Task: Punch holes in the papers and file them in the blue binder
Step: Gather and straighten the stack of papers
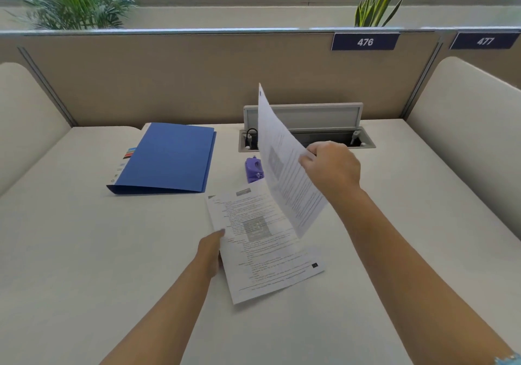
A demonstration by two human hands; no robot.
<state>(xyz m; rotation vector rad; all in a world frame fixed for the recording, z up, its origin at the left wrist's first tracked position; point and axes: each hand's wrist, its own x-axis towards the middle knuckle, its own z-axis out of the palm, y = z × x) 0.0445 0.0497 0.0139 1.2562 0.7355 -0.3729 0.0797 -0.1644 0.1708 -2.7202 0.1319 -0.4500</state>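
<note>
Head view: one sheet point(284, 167) is pinched in the right grip point(329, 164) above the flat papers point(265, 249), best steadied by the flat, unclenched left grip point(211, 249).

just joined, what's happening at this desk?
A person is sorting printed papers. The right hand holds one sheet lifted off the desk, while the left hand rests at the edge of another sheet lying flat. The blue binder lies closed further back on the left, and the purple hole punch sits untouched beside it. Nothing looks filed yet.
</note>
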